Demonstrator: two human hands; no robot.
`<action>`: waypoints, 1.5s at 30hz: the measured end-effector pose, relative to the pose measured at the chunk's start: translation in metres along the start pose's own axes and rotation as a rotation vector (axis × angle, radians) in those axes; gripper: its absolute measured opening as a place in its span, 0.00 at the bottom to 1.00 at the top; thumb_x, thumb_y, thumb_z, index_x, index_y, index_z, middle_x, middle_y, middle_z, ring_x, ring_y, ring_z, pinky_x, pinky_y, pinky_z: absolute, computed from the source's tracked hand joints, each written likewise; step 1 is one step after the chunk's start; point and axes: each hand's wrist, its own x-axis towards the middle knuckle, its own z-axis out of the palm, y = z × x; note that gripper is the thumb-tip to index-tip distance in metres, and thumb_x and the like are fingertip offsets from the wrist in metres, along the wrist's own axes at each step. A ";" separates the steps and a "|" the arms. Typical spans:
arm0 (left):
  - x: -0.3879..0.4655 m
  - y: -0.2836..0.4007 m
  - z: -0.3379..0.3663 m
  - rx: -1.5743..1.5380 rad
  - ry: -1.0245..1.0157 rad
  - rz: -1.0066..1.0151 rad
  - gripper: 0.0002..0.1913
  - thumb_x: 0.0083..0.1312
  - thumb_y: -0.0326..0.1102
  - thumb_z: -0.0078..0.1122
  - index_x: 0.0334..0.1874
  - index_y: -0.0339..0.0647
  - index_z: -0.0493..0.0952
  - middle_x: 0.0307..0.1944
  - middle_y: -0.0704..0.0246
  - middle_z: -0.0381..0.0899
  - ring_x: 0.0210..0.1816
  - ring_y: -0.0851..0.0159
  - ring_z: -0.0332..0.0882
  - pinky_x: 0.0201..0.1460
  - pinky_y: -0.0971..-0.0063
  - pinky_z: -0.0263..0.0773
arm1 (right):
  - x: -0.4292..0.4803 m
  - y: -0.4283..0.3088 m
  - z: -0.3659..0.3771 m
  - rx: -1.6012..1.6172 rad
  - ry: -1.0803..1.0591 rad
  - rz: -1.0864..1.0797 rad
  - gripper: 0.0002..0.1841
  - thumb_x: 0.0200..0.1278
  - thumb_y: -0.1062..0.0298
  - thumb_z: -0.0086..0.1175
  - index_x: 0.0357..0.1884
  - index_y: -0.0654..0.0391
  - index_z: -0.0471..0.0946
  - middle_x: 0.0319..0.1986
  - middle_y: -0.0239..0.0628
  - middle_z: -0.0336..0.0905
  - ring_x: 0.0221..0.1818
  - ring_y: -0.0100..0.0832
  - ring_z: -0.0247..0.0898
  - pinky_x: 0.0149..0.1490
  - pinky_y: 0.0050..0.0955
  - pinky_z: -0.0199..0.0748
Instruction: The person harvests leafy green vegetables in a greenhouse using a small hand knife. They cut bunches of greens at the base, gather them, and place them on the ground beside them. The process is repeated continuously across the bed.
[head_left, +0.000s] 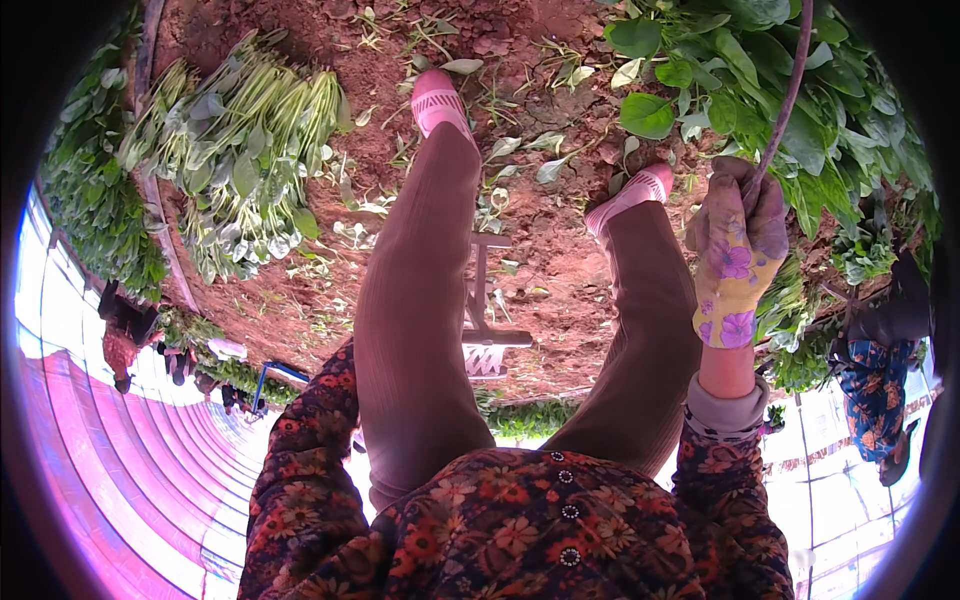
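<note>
My right hand, in a soiled yellow glove with purple flowers, is closed around a thin dark rod or tube. The rod curves up past the top of the view, in front of tall leafy greens. My left hand is out of sight; its floral sleeve passes behind my left leg. Cut leafy greens with pale stems lie heaped on the soil to the left. Loose leaves are scattered around my feet in pink-and-white socks.
A small frame, perhaps a stool, shows between my legs. A long strip or pipe edges the standing crop at left. One person is at right, another at far left. A blue metal frame stands behind.
</note>
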 end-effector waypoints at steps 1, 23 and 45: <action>0.005 0.001 0.002 0.002 0.002 -0.012 0.16 0.62 0.46 0.55 0.47 0.45 0.78 0.41 0.54 0.81 0.47 0.47 0.78 0.49 0.59 0.71 | 0.005 0.007 -0.004 -0.056 0.015 -0.040 0.11 0.64 0.71 0.55 0.46 0.65 0.72 0.25 0.27 0.68 0.15 0.15 0.55 0.18 0.16 0.52; 0.113 0.005 -0.108 0.189 0.291 0.010 0.16 0.63 0.46 0.54 0.46 0.45 0.78 0.40 0.54 0.81 0.47 0.47 0.78 0.49 0.59 0.71 | 0.043 0.005 -0.122 0.181 -0.139 -0.652 0.19 0.70 0.65 0.49 0.58 0.65 0.68 0.16 0.26 0.62 0.11 0.16 0.50 0.15 0.19 0.46; -0.064 0.235 -0.238 1.029 1.242 0.778 0.13 0.64 0.45 0.55 0.36 0.42 0.73 0.29 0.57 0.81 0.33 0.47 0.79 0.37 0.55 0.70 | -0.108 0.292 -0.237 0.011 0.847 -0.100 0.08 0.65 0.66 0.54 0.32 0.56 0.69 0.22 0.23 0.63 0.24 0.17 0.54 0.28 0.21 0.56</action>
